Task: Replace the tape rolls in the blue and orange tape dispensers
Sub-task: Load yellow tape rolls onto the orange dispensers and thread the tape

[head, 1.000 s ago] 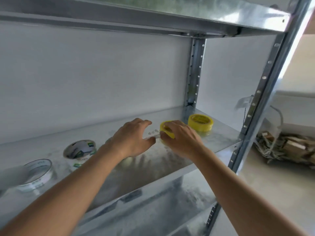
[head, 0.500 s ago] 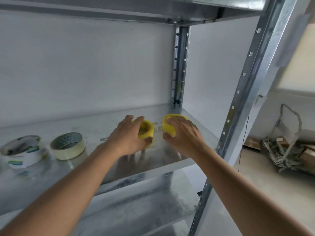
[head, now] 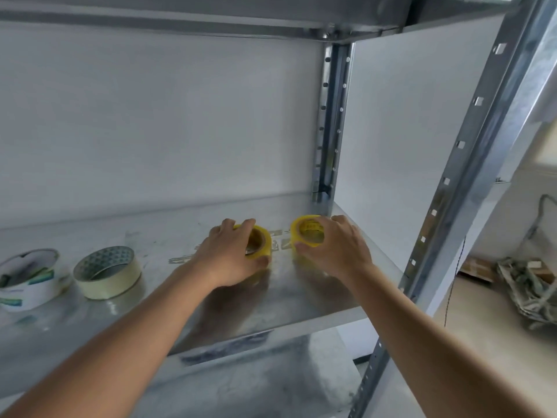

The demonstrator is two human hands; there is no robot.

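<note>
A: Where are the yellow rolls?
B: Both on the metal shelf (head: 316, 300), near its right end. The left hand (head: 232, 257) grips one yellow tape roll (head: 261, 243), fingers curled over it.
A: And the other?
B: The right hand (head: 334, 251) grips the second yellow roll (head: 307, 233). A cream roll (head: 108, 272) and a white roll (head: 28, 279) sit further left

head cam | worn, looks forward and down | near a metal shelf (head: 301, 300) | single view

Two yellow tape rolls (head: 261, 243) (head: 307, 233) (tilted, gripped) sit apart on shelf.
</note>
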